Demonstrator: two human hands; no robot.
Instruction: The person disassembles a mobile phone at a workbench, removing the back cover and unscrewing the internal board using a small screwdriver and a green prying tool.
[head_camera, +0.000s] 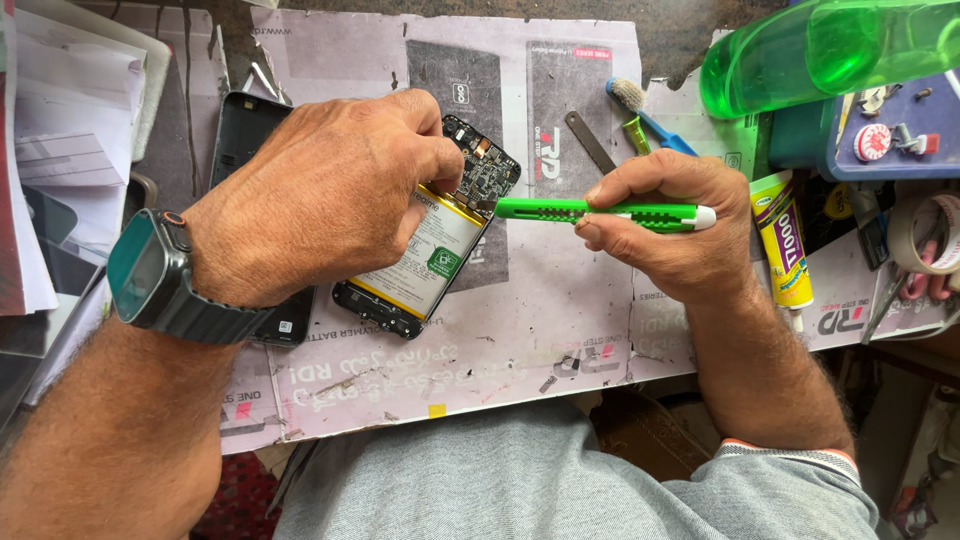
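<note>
Two hands' fingers clenched: left hand (330, 200) on opened phone (430, 250), right hand (665, 225) on green cutter (590, 210), glue tube (785, 240) beside.

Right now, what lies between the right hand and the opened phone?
Head view: only the green cutter, held in the right hand, its tip reaching the opened phone.

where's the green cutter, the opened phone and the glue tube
green cutter (560, 209): head view, on its green barrel left of the right hand
opened phone (488, 172): head view, on its bare circuit board
glue tube (787, 245): head view, on its yellow body
</note>
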